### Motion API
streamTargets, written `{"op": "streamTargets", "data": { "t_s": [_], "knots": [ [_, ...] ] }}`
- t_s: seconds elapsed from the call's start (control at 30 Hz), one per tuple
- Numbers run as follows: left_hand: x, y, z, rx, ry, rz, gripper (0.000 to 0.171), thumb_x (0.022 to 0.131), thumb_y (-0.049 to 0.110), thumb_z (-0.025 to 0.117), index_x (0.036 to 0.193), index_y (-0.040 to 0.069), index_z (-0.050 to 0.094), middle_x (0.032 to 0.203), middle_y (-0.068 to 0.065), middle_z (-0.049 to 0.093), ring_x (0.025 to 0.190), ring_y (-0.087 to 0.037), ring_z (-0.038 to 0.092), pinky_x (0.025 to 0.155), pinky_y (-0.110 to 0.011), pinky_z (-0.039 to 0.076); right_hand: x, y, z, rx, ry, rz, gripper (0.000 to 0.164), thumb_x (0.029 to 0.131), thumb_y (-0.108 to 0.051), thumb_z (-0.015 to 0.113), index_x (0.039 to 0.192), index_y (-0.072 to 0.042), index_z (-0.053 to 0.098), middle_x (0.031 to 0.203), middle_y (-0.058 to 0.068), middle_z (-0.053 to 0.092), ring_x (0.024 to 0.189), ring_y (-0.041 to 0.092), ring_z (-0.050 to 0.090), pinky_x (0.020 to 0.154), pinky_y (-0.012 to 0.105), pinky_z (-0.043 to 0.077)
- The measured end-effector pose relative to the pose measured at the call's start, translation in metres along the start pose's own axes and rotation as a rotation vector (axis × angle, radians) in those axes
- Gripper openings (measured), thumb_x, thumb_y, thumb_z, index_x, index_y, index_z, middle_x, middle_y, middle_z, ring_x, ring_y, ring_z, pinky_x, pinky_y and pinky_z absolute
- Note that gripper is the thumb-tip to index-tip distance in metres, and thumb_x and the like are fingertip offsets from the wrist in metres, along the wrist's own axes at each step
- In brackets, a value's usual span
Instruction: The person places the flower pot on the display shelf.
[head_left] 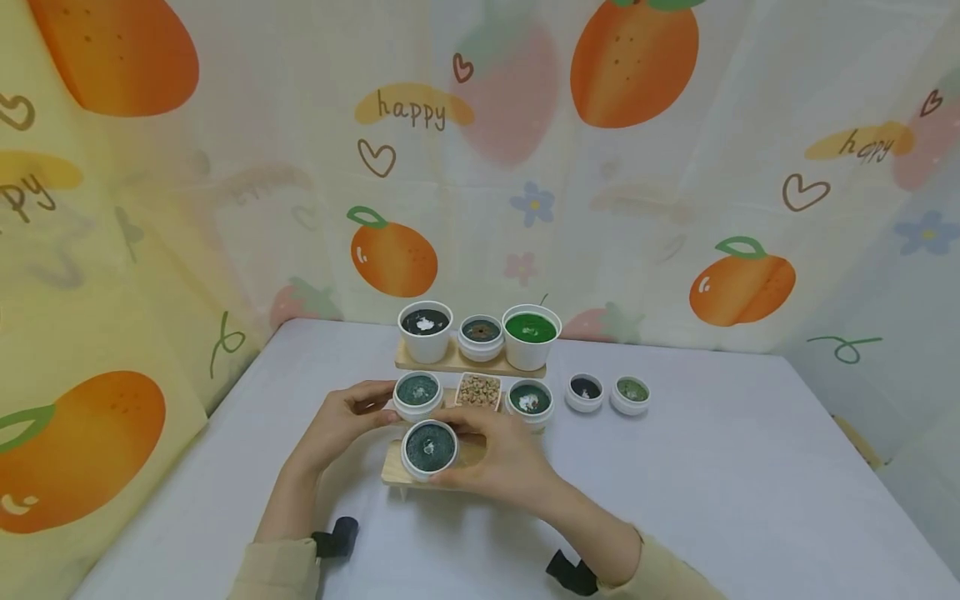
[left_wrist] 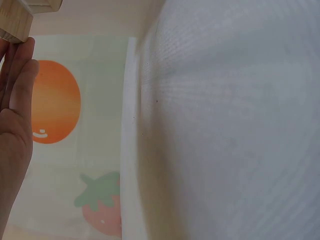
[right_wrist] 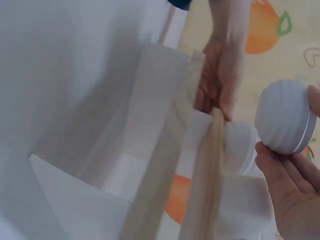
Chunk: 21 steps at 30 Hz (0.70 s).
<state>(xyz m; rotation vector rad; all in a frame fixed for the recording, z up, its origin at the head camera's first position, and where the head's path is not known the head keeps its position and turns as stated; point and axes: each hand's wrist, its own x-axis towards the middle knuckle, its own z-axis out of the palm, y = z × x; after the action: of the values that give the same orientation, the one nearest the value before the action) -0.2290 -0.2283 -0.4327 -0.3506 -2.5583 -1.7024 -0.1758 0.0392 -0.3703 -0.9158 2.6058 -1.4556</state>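
A tiered display stand with wooden shelves (head_left: 397,473) bears small white pots and cups. My right hand (head_left: 513,462) grips a ribbed white pot (head_left: 430,448) with a dark green top, raised over the front shelf. In the right wrist view this ribbed pot (right_wrist: 282,117) is held between thumb and fingers, off the shelf. My left hand (head_left: 348,417) holds the left end of the middle shelf, beside another white pot with a green top (head_left: 417,392). Fingertips (left_wrist: 27,47) touch the wooden shelf end (left_wrist: 15,22) in the left wrist view.
Two tall white cups (head_left: 425,342) and a small pot (head_left: 481,337) stand on the back shelf. A square dish of tan bits (head_left: 478,390) and a white pot (head_left: 530,402) share the middle shelf. Two small pots (head_left: 584,392) sit on the white tablecloth (head_left: 712,467) to the right.
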Motion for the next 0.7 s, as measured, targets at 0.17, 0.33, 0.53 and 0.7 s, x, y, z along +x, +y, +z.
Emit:
{"op": "streamTargets", "data": {
  "t_s": [0.17, 0.33, 0.53, 0.7],
  "knots": [
    [0.000, -0.001, 0.000, -0.019, -0.004, 0.000, 0.050, 0.082, 0.021, 0.080, 0.128, 0.008, 0.066, 0.131, -0.015, 0.066, 0.107, 0.013, 0.059, 0.096, -0.010, 0.048, 0.003, 0.005, 0.008, -0.037, -0.021, -0.017, 0.062, 0.066, -0.026, 0.091, 0.123, -0.026, 0.067, 0.120, -0.010, 0.072, 0.111, 0.005, 0.065, 0.102, 0.026, 0.051],
    [0.000, -0.002, 0.000, -0.028, -0.005, 0.001, 0.050, 0.082, 0.020, 0.081, 0.128, 0.007, 0.066, 0.131, -0.015, 0.066, 0.108, 0.013, 0.058, 0.098, -0.010, 0.049, 0.006, 0.012, 0.016, -0.059, -0.045, -0.024, 0.061, 0.066, -0.025, 0.092, 0.123, -0.019, 0.068, 0.117, -0.005, 0.073, 0.109, 0.010, 0.067, 0.100, 0.025, 0.053],
    [0.001, -0.002, 0.000, -0.030, -0.007, -0.003, 0.051, 0.081, 0.021, 0.081, 0.128, 0.007, 0.066, 0.131, -0.014, 0.066, 0.108, 0.013, 0.058, 0.097, -0.007, 0.048, 0.009, 0.017, 0.020, -0.113, -0.047, -0.048, 0.060, 0.067, -0.026, 0.091, 0.122, -0.020, 0.068, 0.115, -0.006, 0.073, 0.108, 0.007, 0.066, 0.099, 0.026, 0.053],
    [0.001, -0.003, -0.001, -0.028, -0.007, 0.003, 0.051, 0.081, 0.022, 0.082, 0.127, 0.008, 0.066, 0.131, -0.013, 0.066, 0.109, 0.013, 0.057, 0.098, -0.007, 0.047, 0.011, 0.023, 0.025, -0.152, -0.053, -0.047, 0.061, 0.066, -0.029, 0.092, 0.122, -0.019, 0.068, 0.113, -0.005, 0.074, 0.104, 0.007, 0.067, 0.095, 0.025, 0.054]
  ]
}}
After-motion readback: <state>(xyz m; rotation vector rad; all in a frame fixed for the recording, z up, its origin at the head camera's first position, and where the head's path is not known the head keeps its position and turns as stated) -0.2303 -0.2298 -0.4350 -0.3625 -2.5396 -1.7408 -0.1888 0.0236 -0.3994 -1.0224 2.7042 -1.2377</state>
